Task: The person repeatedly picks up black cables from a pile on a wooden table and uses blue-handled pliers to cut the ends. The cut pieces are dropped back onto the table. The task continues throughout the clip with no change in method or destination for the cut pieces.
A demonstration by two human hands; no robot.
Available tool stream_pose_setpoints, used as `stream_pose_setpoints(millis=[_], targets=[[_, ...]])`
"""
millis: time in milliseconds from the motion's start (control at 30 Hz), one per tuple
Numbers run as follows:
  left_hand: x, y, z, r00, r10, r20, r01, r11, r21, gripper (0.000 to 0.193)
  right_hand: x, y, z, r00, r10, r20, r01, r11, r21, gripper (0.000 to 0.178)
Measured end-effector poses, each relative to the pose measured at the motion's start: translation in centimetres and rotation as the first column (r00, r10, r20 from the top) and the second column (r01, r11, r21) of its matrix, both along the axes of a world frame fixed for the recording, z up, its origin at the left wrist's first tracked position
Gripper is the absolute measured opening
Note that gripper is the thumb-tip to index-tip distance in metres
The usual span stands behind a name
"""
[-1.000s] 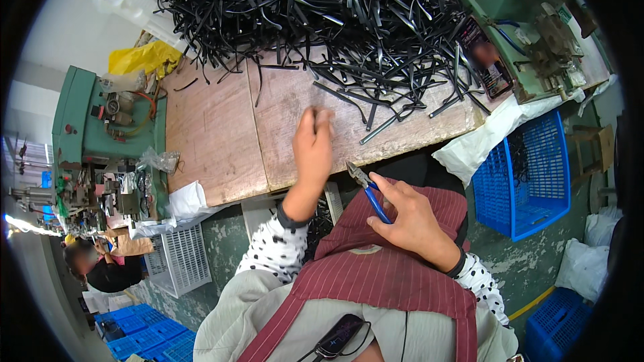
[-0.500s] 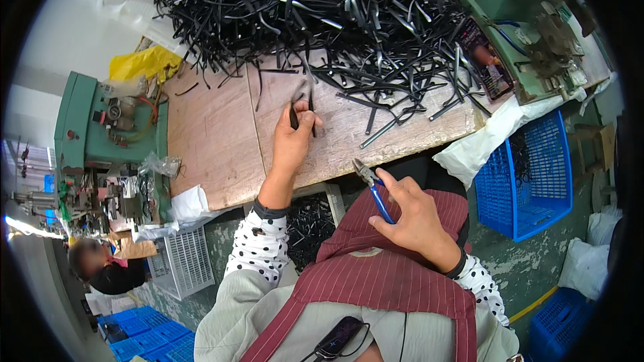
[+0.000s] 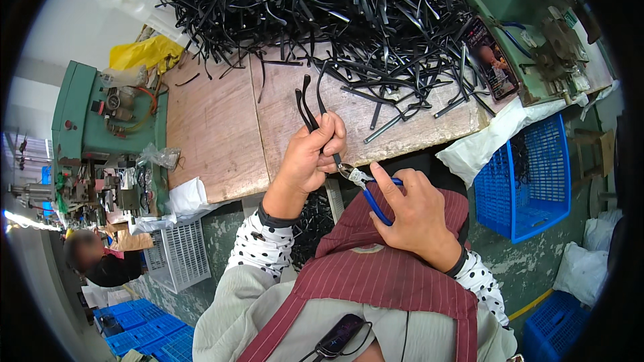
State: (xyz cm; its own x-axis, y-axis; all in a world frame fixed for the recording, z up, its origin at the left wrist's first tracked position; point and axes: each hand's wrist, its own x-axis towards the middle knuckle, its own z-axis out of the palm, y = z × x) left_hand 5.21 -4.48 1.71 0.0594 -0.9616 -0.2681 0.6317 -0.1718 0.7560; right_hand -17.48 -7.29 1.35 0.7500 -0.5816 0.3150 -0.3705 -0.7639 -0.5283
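My left hand (image 3: 303,155) is closed around several slim black eyeglass temples (image 3: 307,97), whose curved ends fan out above the fingers. One temple's lower end sticks out below that hand and meets the jaws of the cutting pliers (image 3: 379,208). These have blue handles and lie in my right hand (image 3: 419,220), thumb on one side and fingers on the other. Whether the jaws are closed on the temple is too small to tell. Both hands are at the front edge of the wooden bench (image 3: 215,127). A big heap of black temples (image 3: 288,10) covers its far side.
Green machines (image 3: 87,110) stand at the left and right of the bench. A phone-like screen (image 3: 488,60) leans at the right. Below the bench are a blue crate (image 3: 496,194) and a white crate (image 3: 182,255). Another person (image 3: 111,269) is at the far left.
My left hand has come back toward me from the heap, now with several temples fanned out in it. The pliers have shifted slightly left and their jaws now meet a temple's end.
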Motion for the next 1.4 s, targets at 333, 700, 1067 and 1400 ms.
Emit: stream_pose_setpoints(millis=[333, 700, 1067, 1400], targets=[[-0.3, 0.4, -1.6, 0.995, 0.099, -0.012, -0.100, 0.989, -0.110, 0.030, -0.1, -0.2, 0.4, 1.000, 0.025, -0.019, -0.024, 0.999, 0.048, 0.077], [-6.5, 0.5, -2.3, 0.497, 0.818, 0.288, -0.589, 0.562, -0.580, 0.034, 0.1, 0.3, -0.5, 0.994, 0.022, 0.106, -0.051, 0.957, 0.285, 0.080], [-6.3, 0.9, -1.6, 0.679, 0.685, 0.264, -0.604, 0.725, -0.329, 0.030, -0.4, 0.0, -1.3, 0.996, 0.008, 0.087, -0.043, 0.913, 0.406, 0.075], [-1.9, -8.1, -2.5, -0.273, 0.375, 0.886, 0.032, 0.924, -0.381, 0.043, -1.5, 0.2, -2.1, 0.997, -0.038, 0.064, 0.006, 0.899, 0.438, 0.076]])
